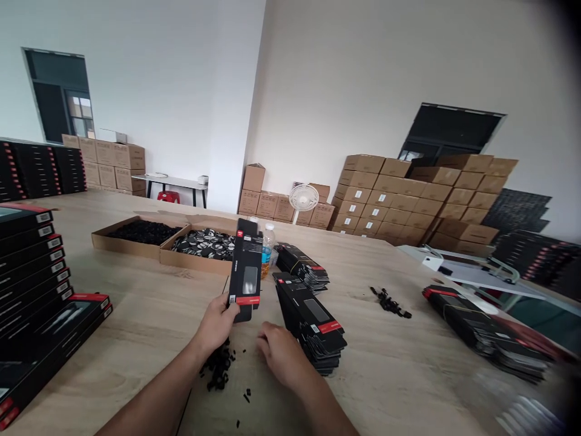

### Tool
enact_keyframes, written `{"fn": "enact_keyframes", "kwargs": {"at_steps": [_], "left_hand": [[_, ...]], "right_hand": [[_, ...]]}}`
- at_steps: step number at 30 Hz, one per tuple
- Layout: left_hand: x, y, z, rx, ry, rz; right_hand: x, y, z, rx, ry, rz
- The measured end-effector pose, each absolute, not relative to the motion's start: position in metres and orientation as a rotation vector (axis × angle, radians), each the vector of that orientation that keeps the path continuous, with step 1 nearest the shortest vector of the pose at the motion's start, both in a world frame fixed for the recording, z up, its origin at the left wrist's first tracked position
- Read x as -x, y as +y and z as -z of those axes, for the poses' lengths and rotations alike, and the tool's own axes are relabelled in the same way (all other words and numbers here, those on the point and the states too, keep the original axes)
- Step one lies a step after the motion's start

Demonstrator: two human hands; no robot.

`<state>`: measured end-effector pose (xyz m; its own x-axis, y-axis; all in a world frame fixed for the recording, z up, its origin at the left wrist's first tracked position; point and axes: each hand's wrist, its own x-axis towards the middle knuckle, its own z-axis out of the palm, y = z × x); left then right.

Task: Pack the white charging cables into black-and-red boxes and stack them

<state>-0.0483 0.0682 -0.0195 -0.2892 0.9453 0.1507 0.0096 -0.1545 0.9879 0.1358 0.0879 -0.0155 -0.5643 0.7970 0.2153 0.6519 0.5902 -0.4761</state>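
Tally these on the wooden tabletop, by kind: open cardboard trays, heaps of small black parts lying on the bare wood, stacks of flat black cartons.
Open cardboard trays: 2
Heaps of small black parts: 2
Stacks of flat black cartons: 3
Total: 7

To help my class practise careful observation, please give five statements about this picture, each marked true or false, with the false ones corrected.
1. The left hand holds a black carton. True.
2. The right hand holds the plastic bottle. False: the plastic bottle stands on the table, beyond the right hand.
3. Two open cardboard boxes holding small pieces sit side by side. True.
4. The fan is black. False: the fan is white.
5. Loose black bits lie between the forearms. True.
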Motion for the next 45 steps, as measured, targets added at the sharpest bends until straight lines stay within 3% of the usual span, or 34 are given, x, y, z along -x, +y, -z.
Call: {"fn": "enact_keyframes", "kwargs": {"at_steps": [8, 17, 24, 29, 32, 35, 38, 43, 45], "left_hand": [[0.033, 0.061, 0.020, -1.505, 1.362, -1.455], [0.014, 0.050, 0.014, -1.725, 1.470, -1.393], [0.024, 0.054, 0.014, -1.643, 1.400, -1.359], [0.022, 0.047, 0.004, -1.568, 1.189, -1.257], [0.019, 0.040, -0.002, -1.516, 1.092, -1.251], [0.025, 0.037, -0.007, -1.082, 0.900, -1.331], [0.036, 0.037, -0.013, -0.593, 0.652, -1.230], [0.043, 0.038, -0.018, -0.474, 0.672, -1.182], [0.040, 0.038, -0.015, -0.545, 0.713, -1.112]], "right_hand": [[-0.127, 0.092, 0.016, 1.023, -2.117, -0.532], [-0.124, 0.080, 0.006, 1.260, -2.250, -0.159], [-0.121, 0.084, 0.018, 1.067, -2.134, -0.474], [-0.137, 0.103, 0.010, 1.118, -1.709, -0.512], [-0.138, 0.105, 0.008, 0.992, -1.636, -0.933], [-0.131, 0.095, 0.010, 0.809, -1.623, -1.474], [-0.125, 0.083, 0.009, 0.785, -1.724, -1.694], [-0.131, 0.082, -0.007, 0.964, -1.734, -1.127], [-0.134, 0.083, -0.013, 0.915, -1.620, -1.049]]}}
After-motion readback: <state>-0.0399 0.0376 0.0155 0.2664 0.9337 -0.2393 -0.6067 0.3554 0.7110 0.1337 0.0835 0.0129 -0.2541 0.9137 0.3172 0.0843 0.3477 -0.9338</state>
